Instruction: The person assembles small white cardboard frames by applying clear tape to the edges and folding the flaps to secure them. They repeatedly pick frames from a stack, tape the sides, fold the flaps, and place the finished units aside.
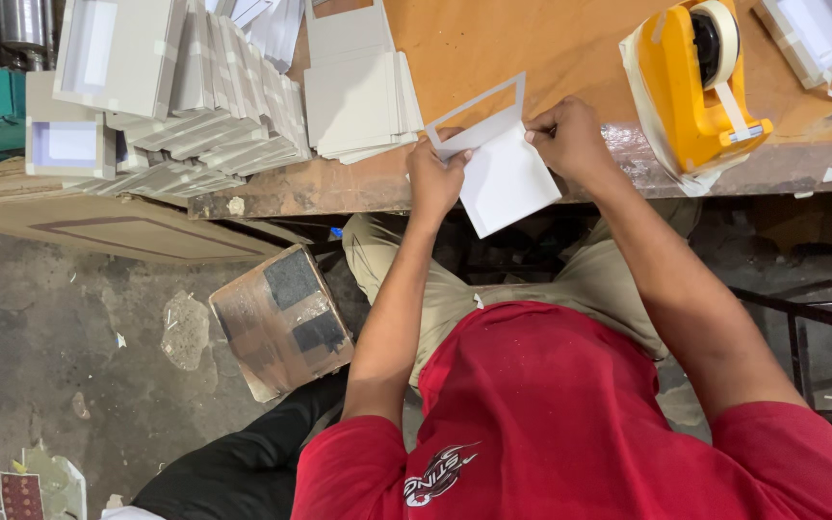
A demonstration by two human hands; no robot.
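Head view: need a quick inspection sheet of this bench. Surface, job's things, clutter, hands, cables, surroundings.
Surface: worn brown wooden bench, front edge chipped.
Job's things: white folded card with a grey window frame, held over the bench edge.
Clutter: flat grey card stack, fanned pile of grey cards, yellow tape dispenser, windowed box lids.
Hands: left hand grips the card's left edge; right hand pinches its top right corner.
Cables: nothing seen.
Surroundings: concrete floor with paper scraps, taped cardboard box, black metal frame at right.
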